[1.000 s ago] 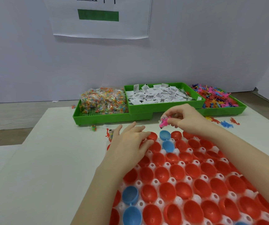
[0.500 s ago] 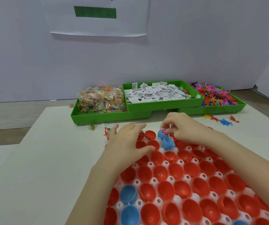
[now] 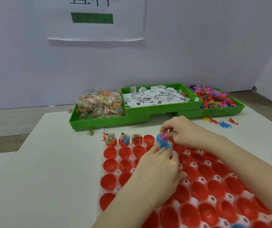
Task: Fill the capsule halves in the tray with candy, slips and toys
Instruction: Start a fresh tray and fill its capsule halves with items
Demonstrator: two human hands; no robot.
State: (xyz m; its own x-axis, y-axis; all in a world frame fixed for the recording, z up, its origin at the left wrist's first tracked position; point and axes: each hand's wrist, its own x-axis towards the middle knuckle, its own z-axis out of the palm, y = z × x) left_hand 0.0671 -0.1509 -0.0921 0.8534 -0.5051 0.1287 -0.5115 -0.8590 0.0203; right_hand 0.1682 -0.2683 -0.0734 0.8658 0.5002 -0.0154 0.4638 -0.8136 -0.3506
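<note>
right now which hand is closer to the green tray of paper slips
Right. The right hand is at the far row of the capsule tray, just in front of the green tray of paper slips; the left hand lies nearer the person, further back over the capsules.

The right hand [image 3: 183, 132] pinches a pink toy [image 3: 163, 137] at a blue capsule half [image 3: 159, 138] in the far row of the white tray [image 3: 187, 152]. The left hand [image 3: 159, 168] touches a second blue half [image 3: 165, 146] just in front. Three far-row red halves [image 3: 124, 141] hold fillings — the near red halves sit bare. Green bins [image 3: 109, 122] behind hold candy, slips and toys.
</note>
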